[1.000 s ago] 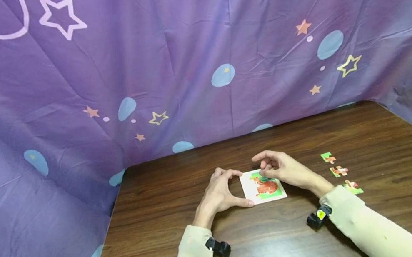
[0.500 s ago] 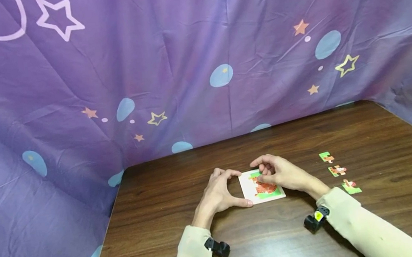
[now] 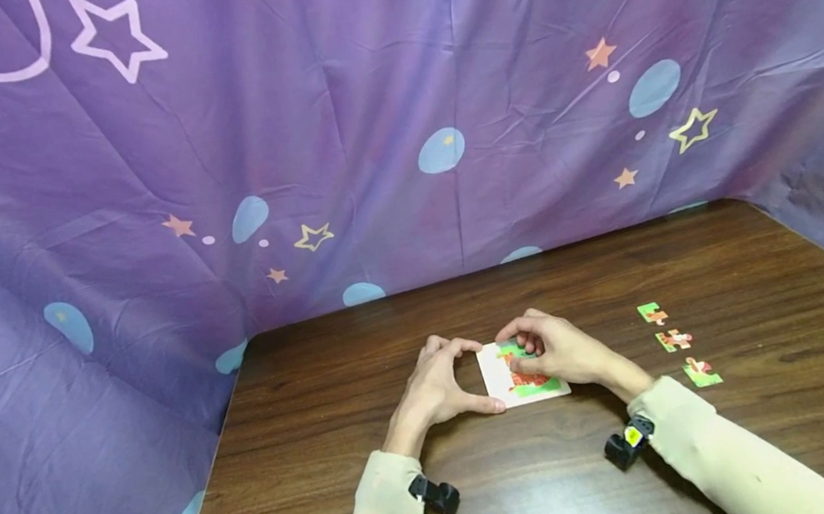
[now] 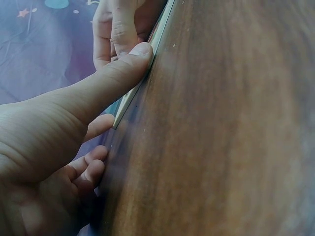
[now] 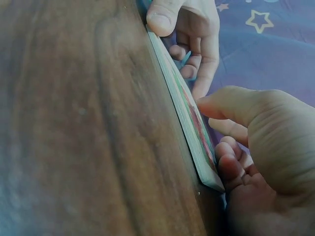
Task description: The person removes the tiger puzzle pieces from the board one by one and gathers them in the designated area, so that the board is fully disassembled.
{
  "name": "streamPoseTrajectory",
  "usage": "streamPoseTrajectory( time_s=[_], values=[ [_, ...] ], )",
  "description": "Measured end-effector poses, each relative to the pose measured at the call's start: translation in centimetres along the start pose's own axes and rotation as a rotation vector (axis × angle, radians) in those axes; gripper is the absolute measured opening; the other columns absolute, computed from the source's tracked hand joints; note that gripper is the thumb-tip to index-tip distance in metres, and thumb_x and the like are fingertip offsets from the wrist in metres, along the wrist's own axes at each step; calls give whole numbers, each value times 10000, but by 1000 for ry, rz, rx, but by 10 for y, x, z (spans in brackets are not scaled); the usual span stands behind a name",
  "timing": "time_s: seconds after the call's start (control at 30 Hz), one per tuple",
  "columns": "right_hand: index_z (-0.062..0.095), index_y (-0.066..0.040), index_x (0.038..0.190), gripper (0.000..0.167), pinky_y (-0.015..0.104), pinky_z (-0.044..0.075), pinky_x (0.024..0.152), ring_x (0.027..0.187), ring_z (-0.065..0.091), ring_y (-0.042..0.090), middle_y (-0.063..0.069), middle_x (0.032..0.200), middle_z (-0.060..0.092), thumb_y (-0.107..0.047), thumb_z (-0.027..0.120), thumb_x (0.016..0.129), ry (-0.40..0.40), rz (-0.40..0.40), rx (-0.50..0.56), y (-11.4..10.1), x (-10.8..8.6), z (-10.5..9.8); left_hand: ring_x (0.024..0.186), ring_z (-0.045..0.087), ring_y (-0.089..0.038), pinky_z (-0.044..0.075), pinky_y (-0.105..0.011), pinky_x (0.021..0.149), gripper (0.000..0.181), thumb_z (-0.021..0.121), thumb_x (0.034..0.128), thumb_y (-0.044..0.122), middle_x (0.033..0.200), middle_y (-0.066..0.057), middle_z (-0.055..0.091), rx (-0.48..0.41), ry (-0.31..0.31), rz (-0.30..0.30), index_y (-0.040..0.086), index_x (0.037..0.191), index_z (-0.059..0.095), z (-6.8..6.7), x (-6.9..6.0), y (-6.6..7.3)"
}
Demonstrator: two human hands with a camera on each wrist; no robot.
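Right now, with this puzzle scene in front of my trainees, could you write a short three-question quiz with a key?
1. How many loose puzzle pieces lie on the table, off the puzzle board?
2. True or false: the left grip holds the loose puzzle pieces, not the puzzle board.
3. Which grip is over the picture on the puzzle board?
A) left
B) right
C) neither

Key
1. Three.
2. False: it holds the puzzle board by its edge.
3. B: the right grip is over it.
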State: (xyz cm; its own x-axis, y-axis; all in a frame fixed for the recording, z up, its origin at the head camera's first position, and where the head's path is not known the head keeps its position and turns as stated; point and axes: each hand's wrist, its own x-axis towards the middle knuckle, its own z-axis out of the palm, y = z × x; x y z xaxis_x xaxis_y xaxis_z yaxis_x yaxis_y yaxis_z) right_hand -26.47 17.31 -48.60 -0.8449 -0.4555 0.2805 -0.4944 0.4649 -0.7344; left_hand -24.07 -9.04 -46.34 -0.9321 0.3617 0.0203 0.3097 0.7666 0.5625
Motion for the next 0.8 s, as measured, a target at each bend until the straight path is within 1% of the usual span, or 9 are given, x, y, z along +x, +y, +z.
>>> streamPoseTrajectory(
  time_s=[0.17, 0.37, 0.63, 0.8],
  values=[
    [802, -130, 1240, 378, 267, 485, 763, 868, 563, 160, 37, 980, 600, -84, 926, 886, -13, -8, -27, -1, 0, 0, 1267, 543, -212, 559, -481, 1027, 953, 1083, 660, 542, 1377, -33, 567, -9, -1, 1, 313, 1490, 675, 0, -1, 0],
    [819, -159, 1248, 374, 304, 444, 798, 911, 508, 185, 48, 983, 556, -124, 928, 893, -28, 2, -65, -3, 1, -2, 1283, 538, -230, 552, -522, 1034, 942, 1082, 665, 538, 1390, -38, 564, -23, -3, 2, 312, 1485, 677, -1, 0, 1],
    [835, -181, 1222, 322, 309, 440, 800, 922, 502, 188, 53, 1010, 568, -138, 913, 913, -17, 11, -82, -7, 1, -2, 1271, 546, -226, 551, -525, 1032, 946, 1084, 659, 541, 1381, -36, 567, -17, -2, 4, 314, 1483, 680, -2, 1, 1],
    [840, -182, 1205, 277, 303, 430, 792, 919, 487, 189, 60, 1024, 555, -123, 888, 939, -32, 15, -75, -9, 0, 1, 1275, 545, -222, 553, -521, 1037, 946, 1083, 660, 542, 1381, -37, 570, -20, -5, 1, 308, 1484, 680, -1, 0, 0]
  ],
)
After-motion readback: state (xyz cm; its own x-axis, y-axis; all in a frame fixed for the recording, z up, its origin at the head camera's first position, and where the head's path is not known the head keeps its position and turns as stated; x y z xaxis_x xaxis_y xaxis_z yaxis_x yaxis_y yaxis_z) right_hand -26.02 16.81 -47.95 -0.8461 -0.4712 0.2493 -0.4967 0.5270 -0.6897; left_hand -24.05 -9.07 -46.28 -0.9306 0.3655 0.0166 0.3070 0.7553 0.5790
